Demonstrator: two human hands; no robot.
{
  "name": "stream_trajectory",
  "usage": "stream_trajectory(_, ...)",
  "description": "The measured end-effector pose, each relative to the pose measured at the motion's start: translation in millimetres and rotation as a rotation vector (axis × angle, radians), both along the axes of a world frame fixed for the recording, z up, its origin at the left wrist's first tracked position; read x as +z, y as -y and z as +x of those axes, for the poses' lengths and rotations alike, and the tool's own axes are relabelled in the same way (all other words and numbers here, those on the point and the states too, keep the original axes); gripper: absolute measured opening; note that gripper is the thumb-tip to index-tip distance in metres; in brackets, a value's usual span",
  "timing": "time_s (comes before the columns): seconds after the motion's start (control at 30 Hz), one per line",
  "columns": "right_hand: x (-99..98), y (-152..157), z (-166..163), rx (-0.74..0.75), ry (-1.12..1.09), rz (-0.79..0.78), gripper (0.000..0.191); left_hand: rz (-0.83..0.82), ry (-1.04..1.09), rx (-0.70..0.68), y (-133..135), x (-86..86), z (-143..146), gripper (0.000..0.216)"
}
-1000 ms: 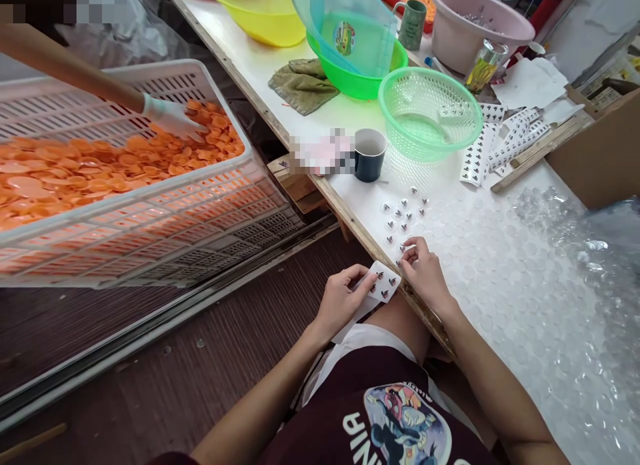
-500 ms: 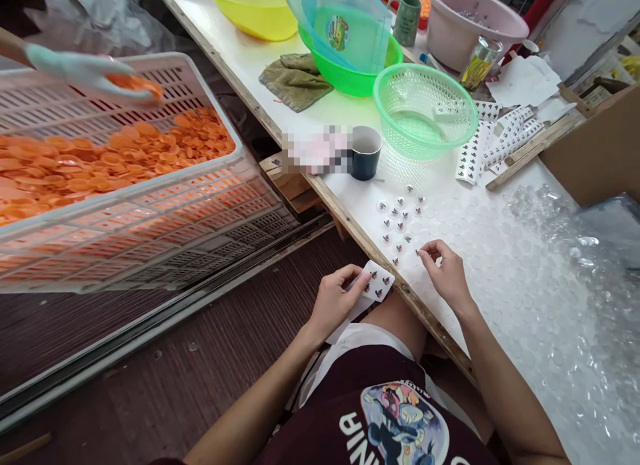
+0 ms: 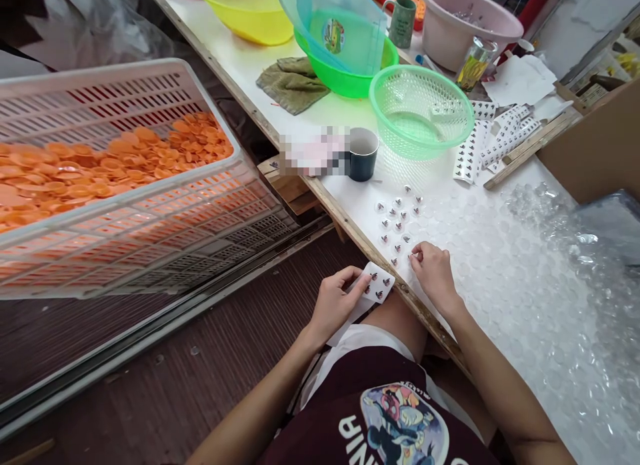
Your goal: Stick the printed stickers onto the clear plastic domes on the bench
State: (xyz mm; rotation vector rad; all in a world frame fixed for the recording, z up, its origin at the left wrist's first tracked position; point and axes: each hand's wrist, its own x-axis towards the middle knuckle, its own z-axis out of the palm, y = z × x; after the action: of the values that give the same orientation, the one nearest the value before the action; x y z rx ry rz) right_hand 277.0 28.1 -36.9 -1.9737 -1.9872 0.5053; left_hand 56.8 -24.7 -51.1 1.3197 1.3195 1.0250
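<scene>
My left hand (image 3: pixel 336 298) is closed on a small white sticker sheet (image 3: pixel 377 282), held just off the table's front edge above my lap. My right hand (image 3: pixel 433 273) rests on the white bubbled sheet (image 3: pixel 500 278) that covers the table, fingertips pinched and pressed down at the near end of a cluster of several small round stickered domes (image 3: pixel 399 218). What sits under the fingertips is too small to name.
A white slatted crate (image 3: pixel 150 218) of orange discs stands at the left. On the table are a dark cup (image 3: pixel 363 154), a green mesh basket (image 3: pixel 420 111), stacked basins (image 3: pixel 345 38), a rag (image 3: pixel 293 83), sticker strips (image 3: pixel 493 141) and a cardboard box (image 3: pixel 595 145).
My right hand went from the sticker sheet out over the table, then came down onto the bubbled sheet by the domes. The other person's gloved hand lifted from the crate and left view.
</scene>
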Motion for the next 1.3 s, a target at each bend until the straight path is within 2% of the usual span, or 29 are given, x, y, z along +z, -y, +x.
stream_trajectory(0.1, 3.9, 1.8, -1.1, -0.024, -0.028, 0.035, 0.015, 0.001, 0.003, -0.001, -0.3, 2.4, 1.1, 0.026)
stream_trajectory(0.2, 14.9, 9.7, -4.4, -0.016, -0.210, 0.061, 0.009, 0.006, 0.006, 0.001, -0.7, 5.0, 3.6, 0.027)
stream_trajectory(0.3, 28.2, 22.9, -11.0, 0.071, -0.465, -0.045, 0.016, 0.019, 0.013, 0.007, -1.0, 7.1, 7.0, 0.028)
stream_trajectory(0.4, 36.7, 33.6, -16.5, 0.120, -0.580, -0.164, 0.015, 0.034, 0.016, 0.000, -2.0, 9.3, 11.1, 0.028)
stream_trajectory(0.5, 38.5, 37.4, -17.4, 0.092, -0.612, -0.179, 0.009, 0.046, 0.027, -0.035, -3.6, 11.2, 15.1, 0.023)
stream_trajectory(0.63, 35.9, 37.9, -15.4, 0.109, -0.607, -0.166, 0.010, 0.053, 0.075, -0.054, -5.0, 11.7, 19.8, 0.019)
stream_trajectory(0.9, 35.4, 45.3, -15.6, 0.167, -0.418, 0.053, 0.005, 0.001, 0.077, -0.004, -5.0, 9.2, 23.2, 0.027)
stream_trajectory(1.03, 41.0, 45.7, -15.9, 0.131, -0.448, 0.108, 0.008, -0.018, 0.061, 0.000, -5.2, 10.0, 23.0, 0.031)
stream_trajectory(1.17, 42.5, 41.6, -20.5, 0.021, -0.566, 0.056, 0.010, -0.010, 0.044, -0.004, -5.3, 10.4, 23.5, 0.032)
stream_trajectory(1.3, 38.2, 38.2, -29.6, 0.050, -0.663, -0.057, 0.034, 0.018, -0.001, -0.036, -4.0, 10.4, 24.6, 0.032)
